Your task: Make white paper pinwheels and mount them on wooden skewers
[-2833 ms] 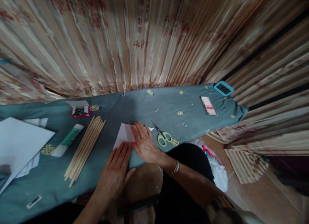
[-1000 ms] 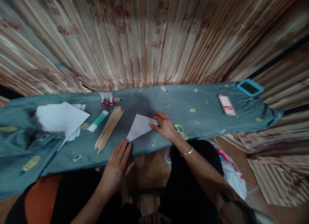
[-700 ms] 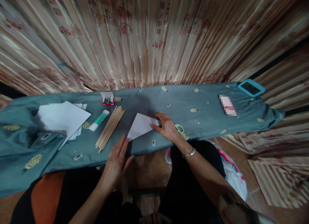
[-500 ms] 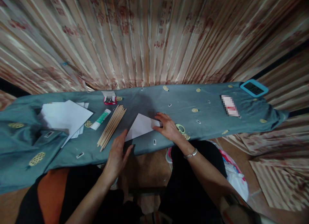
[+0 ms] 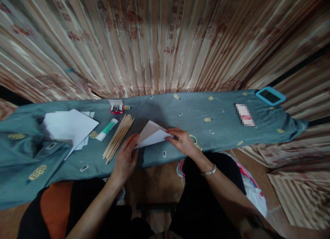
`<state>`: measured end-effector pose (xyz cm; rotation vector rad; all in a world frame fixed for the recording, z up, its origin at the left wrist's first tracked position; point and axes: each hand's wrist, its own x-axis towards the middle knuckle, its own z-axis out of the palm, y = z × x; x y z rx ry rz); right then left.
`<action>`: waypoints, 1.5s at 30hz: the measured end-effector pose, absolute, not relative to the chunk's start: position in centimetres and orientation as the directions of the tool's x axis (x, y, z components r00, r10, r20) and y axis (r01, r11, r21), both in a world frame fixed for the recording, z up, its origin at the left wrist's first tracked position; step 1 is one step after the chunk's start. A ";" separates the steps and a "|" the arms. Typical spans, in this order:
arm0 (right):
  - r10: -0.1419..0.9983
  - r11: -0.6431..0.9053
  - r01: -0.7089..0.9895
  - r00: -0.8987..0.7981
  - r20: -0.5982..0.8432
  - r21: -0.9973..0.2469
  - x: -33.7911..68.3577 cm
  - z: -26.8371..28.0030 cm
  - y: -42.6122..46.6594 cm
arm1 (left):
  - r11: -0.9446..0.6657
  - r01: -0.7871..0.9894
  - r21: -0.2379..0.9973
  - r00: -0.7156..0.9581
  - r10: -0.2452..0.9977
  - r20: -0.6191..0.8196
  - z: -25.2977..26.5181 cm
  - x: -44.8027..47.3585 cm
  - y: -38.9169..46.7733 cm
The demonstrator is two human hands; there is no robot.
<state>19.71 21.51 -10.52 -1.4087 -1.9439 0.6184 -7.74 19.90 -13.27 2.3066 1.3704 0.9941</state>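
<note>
- The folded paper (image 5: 155,138) is between the two hands, over the near part of the table (image 5: 198,107), its upper flap partly raised; whether its underside rests on the cloth, I cannot tell.
- The right hand (image 5: 180,141) is nearly closed, pinching the paper's right end between thumb and fingers.
- The left hand (image 5: 127,159) is half curled, thumb and fingers about the left corner; how firmly they grip is unclear.
- The raised flap could settle off its crease if the two hands pull unevenly, leaving edges that do not match.
- A hard pinch at the narrow right end could crumple it, the sheet being thin.
- The left hand could nudge the wooden sticks (image 5: 119,138) just beside it, and the right could catch the scissors (image 5: 193,139), partly hidden behind it.
- The long axis runs left to right between the hands, its right end slightly farther from the person.
- The narrow end points right; another corner points away, toward the curtain (image 5: 157,53).
</note>
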 end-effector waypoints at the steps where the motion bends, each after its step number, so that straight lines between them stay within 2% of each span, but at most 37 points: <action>1: 0.942 0.334 0.660 -0.219 0.253 -0.673 19.6 -10.2 21.2 | -0.540 0.671 0.507 0.330 0.831 0.448 -12.9 -7.6 20.2; 6: 0.892 0.411 0.810 -0.265 0.366 -0.418 18.3 -8.5 19.2 | -0.671 0.667 0.324 0.419 0.697 0.582 -9.3 -5.0 21.0; 8: 0.893 0.405 0.850 -0.288 0.346 -0.336 17.4 -8.1 18.3 | -0.703 0.674 0.226 0.467 0.643 0.607 -8.0 -3.8 20.8; 11: 0.906 0.405 0.870 -0.342 0.250 -0.279 15.9 -8.2 17.3 | -0.758 0.641 0.116 0.588 0.583 0.560 -7.4 -2.6 20.3; 15: 0.903 0.430 0.818 -0.398 0.164 -0.382 15.2 -8.8 16.8 | -0.798 0.586 0.142 0.654 0.569 0.498 -8.4 -2.9 20.2; 18: 0.865 0.500 0.743 -0.460 0.202 -0.446 16.1 -8.7 17.0 | -0.789 0.594 0.155 0.645 0.583 0.494 -9.1 -3.8 20.4; 23: 0.834 0.550 0.721 -0.506 0.222 -0.422 18.4 -8.9 18.0 | -0.791 0.601 0.114 0.629 0.556 0.543 -10.0 -5.5 20.3; 28: 0.829 0.559 0.739 -0.499 0.251 -0.376 19.0 -10.6 18.5 | -0.770 0.612 0.179 0.607 0.603 0.517 -10.9 -7.1 19.4; 32: 0.812 0.578 0.677 -0.531 0.242 -0.456 19.3 -10.6 18.5 | -0.768 0.606 0.210 0.585 0.608 0.537 -11.2 -7.8 18.8; 35: 0.847 0.485 0.613 -0.506 0.162 -0.624 19.9 -10.0 18.7 | -0.745 0.602 0.288 0.535 0.643 0.548 -11.5 -8.0 18.6; 38: 0.909 0.309 0.571 -0.412 0.061 -0.760 20.2 -10.0 19.0 | -0.700 0.610 0.371 0.484 0.700 0.526 -12.0 -8.0 18.7; 42: 0.960 0.107 0.540 -0.274 -0.054 -0.835 19.8 -10.8 19.6 | -0.661 0.605 0.444 0.418 0.738 0.530 -13.1 -8.1 19.0; 45: 0.980 0.045 0.547 -0.185 -0.068 -0.836 19.3 -11.3 20.0 | -0.575 0.646 0.503 0.379 0.813 0.443 -13.6 -8.3 19.3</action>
